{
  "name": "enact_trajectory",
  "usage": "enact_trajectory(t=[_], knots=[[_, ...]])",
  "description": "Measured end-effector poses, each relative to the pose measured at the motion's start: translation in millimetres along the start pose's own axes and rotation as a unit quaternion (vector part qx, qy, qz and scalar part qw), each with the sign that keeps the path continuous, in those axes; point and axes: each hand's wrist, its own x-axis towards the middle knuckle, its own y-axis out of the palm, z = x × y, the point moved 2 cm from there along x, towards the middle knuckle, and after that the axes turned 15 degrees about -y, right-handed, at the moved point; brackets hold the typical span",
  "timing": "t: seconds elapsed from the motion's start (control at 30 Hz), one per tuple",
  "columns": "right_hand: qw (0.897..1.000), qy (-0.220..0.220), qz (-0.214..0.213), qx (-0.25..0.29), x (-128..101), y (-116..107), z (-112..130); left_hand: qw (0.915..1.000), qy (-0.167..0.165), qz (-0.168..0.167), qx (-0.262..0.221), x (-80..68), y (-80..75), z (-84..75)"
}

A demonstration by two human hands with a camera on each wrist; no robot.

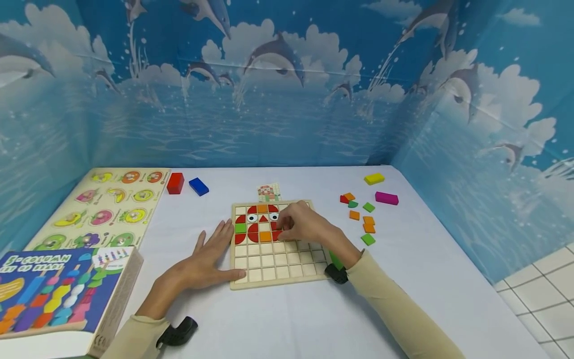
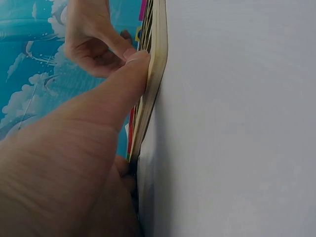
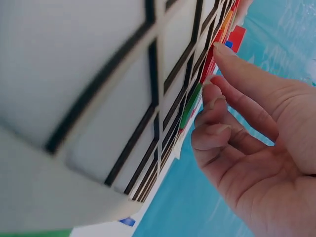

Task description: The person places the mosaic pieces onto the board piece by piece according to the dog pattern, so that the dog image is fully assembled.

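Observation:
A wooden grid board (image 1: 269,286) lies on the white table with red, orange and green tiles and two eye tiles in its far rows. My left hand (image 1: 204,262) rests along the board's left edge, fingers straight; its thumb (image 2: 133,74) touches the near rim. Over the patterned rows is my right hand (image 1: 305,224), with bent fingers. Its thumb and index fingertip meet the board by a red tile (image 3: 209,61), a green tile (image 3: 190,107) close beside them. Whether the fingertips pinch a tile cannot be made out. A small picture card (image 1: 269,192) lies behind the board.
Loose orange tiles (image 1: 355,215) and green tiles (image 1: 368,239) lie right of the board, near yellow (image 1: 374,178) and magenta (image 1: 386,198) blocks. Red (image 1: 175,183) and blue (image 1: 199,186) blocks stand at back left, beside a fruit board (image 1: 148,209) and a bead-set box (image 1: 103,304).

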Motion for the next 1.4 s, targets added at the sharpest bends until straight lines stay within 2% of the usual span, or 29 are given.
enact_trajectory(t=[0.23, 0.53, 0.63, 0.77, 0.83, 0.93, 1.0, 1.1, 1.23, 1.4], knots=[[1.000, 0.020, -0.008, -0.006, 0, -2, -3, 1.0000, 0.001, -0.001, -0.003, -0.5, 1.2, -0.1], [1.000, 0.009, -0.012, 0.004, 1, -2, -10, 1.0000, -0.001, -0.001, -0.004, -0.3, 1.3, -0.2], [1.000, -0.012, -0.022, 0.006, -2, -10, -17, 1.0000, -0.002, -0.002, -0.006, 0.4, 1.9, 0.9], [0.998, -0.026, -0.056, 0.007, -17, -35, -37, 0.9999, -0.001, -0.002, -0.013, 1.8, 3.4, 1.9], [0.997, 0.002, -0.079, 0.004, -29, -50, -52, 0.9998, 0.003, 0.000, -0.018, 1.5, 3.2, 1.2], [0.991, 0.070, -0.111, -0.004, -49, -67, -78, 0.9998, 0.008, 0.001, -0.018, 1.9, 2.9, 0.8], [0.984, 0.122, -0.130, 0.000, -61, -75, -92, 0.9998, 0.011, -0.001, -0.016, 2.5, 3.0, 1.3], [0.973, 0.177, -0.145, 0.011, -75, -82, -108, 0.9998, 0.009, -0.002, -0.015, 3.2, 3.0, 1.8], [0.963, 0.219, -0.154, 0.018, -86, -87, -119, 0.9999, 0.007, -0.005, -0.015, 3.0, 4.2, 3.0], [0.958, 0.245, -0.147, 0.007, -89, -90, -127, 0.9998, 0.014, -0.015, -0.008, 3.9, 6.1, 5.2]])
